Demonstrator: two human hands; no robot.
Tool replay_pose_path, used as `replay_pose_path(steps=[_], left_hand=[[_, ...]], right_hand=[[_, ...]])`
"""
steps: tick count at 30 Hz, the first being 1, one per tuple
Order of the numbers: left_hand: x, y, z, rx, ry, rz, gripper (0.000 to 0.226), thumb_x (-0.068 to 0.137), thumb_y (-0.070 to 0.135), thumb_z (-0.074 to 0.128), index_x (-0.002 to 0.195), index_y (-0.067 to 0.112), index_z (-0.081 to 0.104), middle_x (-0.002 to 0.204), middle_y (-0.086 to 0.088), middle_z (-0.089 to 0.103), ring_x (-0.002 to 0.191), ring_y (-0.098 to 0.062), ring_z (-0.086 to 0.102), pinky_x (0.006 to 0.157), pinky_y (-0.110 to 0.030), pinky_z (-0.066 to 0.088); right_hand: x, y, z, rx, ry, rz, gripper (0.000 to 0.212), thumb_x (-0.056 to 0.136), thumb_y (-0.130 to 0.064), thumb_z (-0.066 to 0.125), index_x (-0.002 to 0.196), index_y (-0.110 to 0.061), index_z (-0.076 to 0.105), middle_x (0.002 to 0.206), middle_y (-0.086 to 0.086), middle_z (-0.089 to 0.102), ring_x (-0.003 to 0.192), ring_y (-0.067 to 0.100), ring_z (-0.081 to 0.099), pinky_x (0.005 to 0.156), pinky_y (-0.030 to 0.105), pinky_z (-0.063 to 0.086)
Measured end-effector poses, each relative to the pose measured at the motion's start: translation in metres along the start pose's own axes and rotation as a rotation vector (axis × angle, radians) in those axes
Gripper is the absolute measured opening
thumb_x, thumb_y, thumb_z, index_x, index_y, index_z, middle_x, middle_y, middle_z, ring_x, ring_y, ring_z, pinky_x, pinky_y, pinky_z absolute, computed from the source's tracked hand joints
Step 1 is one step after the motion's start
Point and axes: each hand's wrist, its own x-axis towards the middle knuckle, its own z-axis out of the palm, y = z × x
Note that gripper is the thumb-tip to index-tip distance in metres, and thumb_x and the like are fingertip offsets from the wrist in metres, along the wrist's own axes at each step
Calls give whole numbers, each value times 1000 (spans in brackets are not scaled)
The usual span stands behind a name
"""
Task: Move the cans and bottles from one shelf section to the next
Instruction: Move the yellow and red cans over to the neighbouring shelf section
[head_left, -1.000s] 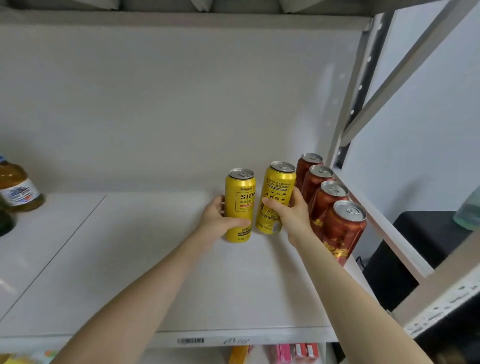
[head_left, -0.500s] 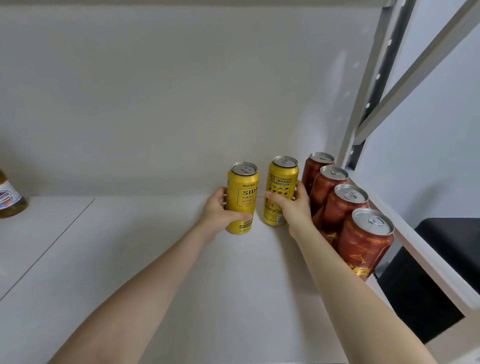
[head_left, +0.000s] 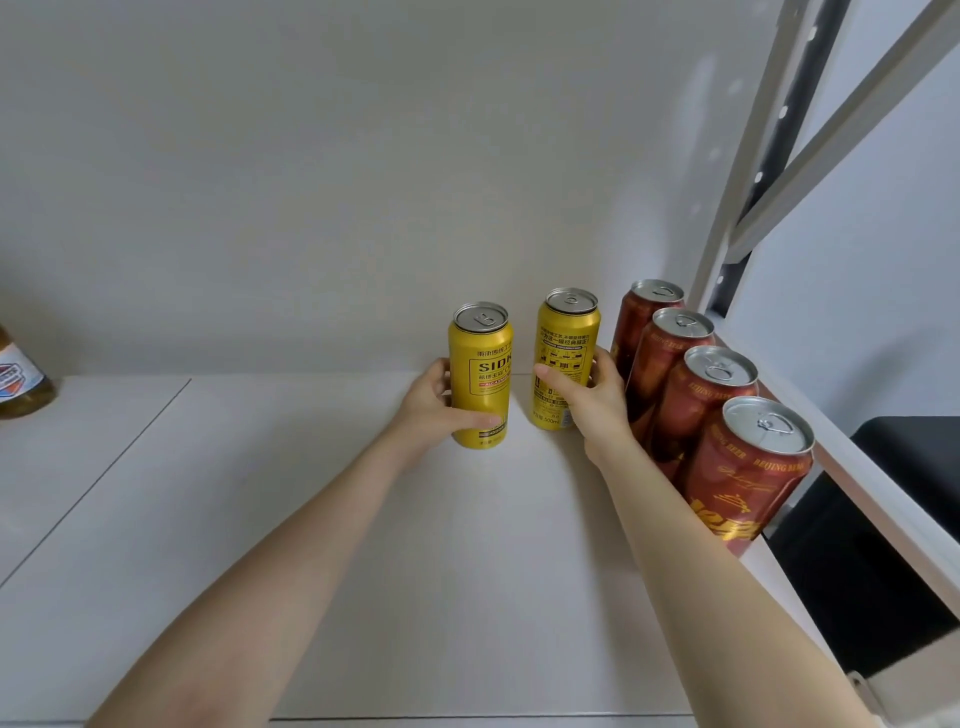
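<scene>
Two tall yellow cans stand upright near the back of the white shelf (head_left: 311, 545). My left hand (head_left: 434, 405) grips the left yellow can (head_left: 480, 374) around its lower half. My right hand (head_left: 592, 400) grips the right yellow can (head_left: 566, 353), which stands a little farther back, close to the wall. A gap separates the two cans. Just right of my right hand, several dark red beer cans (head_left: 696, 410) stand in a row along the shelf's right edge.
An amber bottle (head_left: 21, 384) with a white label stands at the far left, beyond a seam in the shelf board. A grey metal upright (head_left: 748, 171) and a diagonal brace frame the right side. A black object (head_left: 904, 519) sits below right.
Both hands have carried the yellow cans back toward the wall. The right can, tilted before, now stands upright and farther from the left one. My view has moved closer.
</scene>
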Motion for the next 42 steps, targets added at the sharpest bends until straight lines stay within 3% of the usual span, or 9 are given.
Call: replay_pose_path(steps=[2,7,12,16,20,24,30,39,42], left_hand=[[-3,-6,-4,41,-44,-9,81,61,-5,89,130,16,52,126,-6,65,112,-23,67,92,-42,57],[-7,-18,-9,92,-66,-11,79,62,-5,89,131,9,52,125,-12,66,110,-26,68,98,-43,54],[-17,-19,-7,103,-87,-9,79,59,-4,91,127,9,55,121,-12,68,107,-25,70,98,-47,54],[-40,-19,4,107,-109,-7,80,56,-2,93,126,11,56,120,-8,70,106,-22,70,97,-45,55],[-61,-19,21,83,-126,-19,81,54,-4,93,126,9,57,120,-10,70,108,-24,69,96,-44,56],[-76,-19,39,74,-163,-19,84,52,-5,93,127,8,57,121,-11,69,108,-26,69,94,-42,56],[-88,-15,66,66,-201,7,80,55,-9,91,125,9,58,120,-13,70,106,-24,70,91,-36,58],[-79,-2,77,25,-186,-29,73,60,-19,83,125,-4,54,122,-22,67,111,-35,66,98,-47,53],[-69,-1,78,30,-152,-21,69,61,-20,82,123,-9,53,119,-26,66,101,-33,68,92,-41,56]], right_hand=[[-6,1,-1,-5,19,26,74,77,-22,84,141,-16,48,131,2,61,107,8,61,84,26,50],[-31,4,-7,2,81,87,83,80,-27,81,149,-11,37,143,10,50,128,23,53,96,30,45],[-70,7,-12,-60,131,28,60,78,-29,83,128,-17,52,121,-1,58,98,-4,57,75,3,42],[-94,4,-14,-151,6,-20,58,75,-24,86,124,-17,58,115,-4,62,104,6,58,84,16,46],[-114,-2,-17,-148,-125,-54,63,72,-19,87,125,-26,53,115,-10,61,106,6,59,84,17,46],[-127,-7,-28,-152,-153,-93,64,75,-17,86,132,-19,55,123,-4,64,114,10,61,93,28,51],[-136,-11,-52,-124,-186,-137,53,83,-18,79,131,-20,57,122,-1,68,118,15,61,97,33,50],[-125,-11,-48,-62,-144,-150,46,89,-18,73,131,-26,55,119,-6,69,114,8,62,90,20,52],[-113,-10,-44,-36,-122,-133,48,89,-18,73,133,-25,53,118,-8,68,111,3,62,85,16,51]])
